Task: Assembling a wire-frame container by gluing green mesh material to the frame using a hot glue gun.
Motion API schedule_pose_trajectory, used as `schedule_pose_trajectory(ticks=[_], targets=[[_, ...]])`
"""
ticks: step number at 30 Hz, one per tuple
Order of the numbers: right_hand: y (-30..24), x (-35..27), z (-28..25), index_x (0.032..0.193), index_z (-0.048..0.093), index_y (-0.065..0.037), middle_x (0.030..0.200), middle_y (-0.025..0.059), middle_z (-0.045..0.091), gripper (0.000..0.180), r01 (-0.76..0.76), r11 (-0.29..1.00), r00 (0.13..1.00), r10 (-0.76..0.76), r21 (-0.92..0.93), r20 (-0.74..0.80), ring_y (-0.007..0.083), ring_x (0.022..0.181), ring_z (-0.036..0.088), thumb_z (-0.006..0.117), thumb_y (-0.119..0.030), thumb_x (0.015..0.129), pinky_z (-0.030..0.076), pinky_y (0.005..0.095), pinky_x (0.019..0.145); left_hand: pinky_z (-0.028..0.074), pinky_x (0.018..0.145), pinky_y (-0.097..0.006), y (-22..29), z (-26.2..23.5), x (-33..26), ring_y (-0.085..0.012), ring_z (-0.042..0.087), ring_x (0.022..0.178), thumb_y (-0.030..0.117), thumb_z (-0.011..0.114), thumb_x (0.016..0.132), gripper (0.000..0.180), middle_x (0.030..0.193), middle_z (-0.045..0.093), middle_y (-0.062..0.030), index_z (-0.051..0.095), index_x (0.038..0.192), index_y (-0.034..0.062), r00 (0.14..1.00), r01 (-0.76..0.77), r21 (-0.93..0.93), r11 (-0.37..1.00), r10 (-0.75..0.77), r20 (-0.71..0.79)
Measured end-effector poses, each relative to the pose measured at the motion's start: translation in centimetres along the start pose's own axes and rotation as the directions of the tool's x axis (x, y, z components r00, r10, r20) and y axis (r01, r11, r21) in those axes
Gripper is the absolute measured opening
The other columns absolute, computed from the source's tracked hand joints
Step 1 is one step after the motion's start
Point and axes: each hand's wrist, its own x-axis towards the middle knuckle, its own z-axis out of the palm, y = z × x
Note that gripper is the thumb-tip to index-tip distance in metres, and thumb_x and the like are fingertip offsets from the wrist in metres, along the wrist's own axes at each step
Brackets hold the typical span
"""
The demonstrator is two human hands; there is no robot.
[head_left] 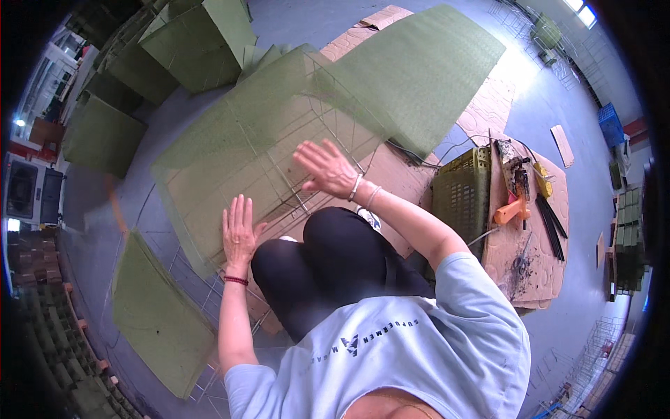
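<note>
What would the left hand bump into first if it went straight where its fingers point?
Probably the see-through green sheet spread just ahead of the left hand; I can't tell whether they touch now.

Reference: crate, olive plastic, perforated walls, dull sheen. On crate: cardboard, matt, paper-faced, surface soiled with dark specks; orange handle, smooth plastic; black strips, mostly matt, exact material unclear. Left of crate: sheer sheet, thin, see-through, plastic-looking mesh; wire frame, slim metal, slight shine. Beyond crate: denser green sheet, matt, finely textured. Right of crate: floor, smooth, semi-glossy. Nearer than crate: shirt, soft matt cloth.
</note>
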Motion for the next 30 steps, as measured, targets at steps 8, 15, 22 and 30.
schedule_pose_trajectory(ticks=[8, 15, 22, 30], targets=[[3.6, -3.9, -1.0, 0.133, 0.032, -0.010, 0.139, 0.0087, 0.032, 0.065, -0.211, 0.966, 0.976, 0.201, -0.151, -0.077, 0.0251, 0.131, 0.024, 0.040, -0.051, 0.084, 0.017, 0.0478, 0.106, 0.027, 0.103, -0.046, 0.2, 0.2, -0.2, -0.0262, 0.032, 0.125, 0.044, 0.053, 0.079, 0.066, 0.135, 0.035, -0.0109, 0.036, 0.130, 0.0069, 0.998, -0.006, -0.002, 1.000, 0.006, -0.058], [3.1, -4.4, -0.8, 0.133, 0.032, -0.010, 0.139, 0.0094, 0.031, 0.063, -0.279, 0.952, 0.958, 0.265, -0.130, -0.114, 0.0251, 0.131, 0.023, 0.045, -0.048, 0.084, 0.016, 0.0458, 0.106, 0.024, 0.104, -0.046, 0.9, 0.1, -0.5, -0.0251, 0.031, 0.126, 0.050, 0.050, 0.078, 0.068, 0.136, 0.034, -0.0094, 0.037, 0.130, 0.0080, 0.996, 0.023, 0.068, 0.997, -0.017, -0.089], [2.9, -4.3, -1.4, 0.134, 0.029, -0.008, 0.140, 0.0101, 0.029, 0.069, -0.315, 0.948, 0.941, 0.307, -0.037, -0.145, 0.0258, 0.132, 0.021, 0.055, -0.040, 0.079, 0.015, 0.0452, 0.106, 0.026, 0.104, -0.045, 0.6, 0.7, -0.7, -0.0246, 0.032, 0.125, 0.050, 0.050, 0.079, 0.068, 0.135, 0.035, -0.0092, 0.037, 0.130, 0.0085, 0.996, 0.048, 0.055, 0.997, -0.044, -0.074], [5.7, -6.3, -1.5, 0.134, 0.029, -0.004, 0.140, 0.0106, 0.029, 0.069, -0.471, 0.869, 0.876, 0.441, -0.152, -0.195, 0.0256, 0.132, 0.020, 0.055, -0.039, 0.079, 0.015, 0.0412, 0.108, 0.026, 0.104, -0.044, 0.5, 0.8, -0.7, -0.0237, 0.033, 0.125, 0.051, 0.048, 0.079, 0.067, 0.135, 0.036, -0.0085, 0.037, 0.130, 0.0089, 0.998, 0.049, 0.054, 0.997, -0.046, -0.048]])
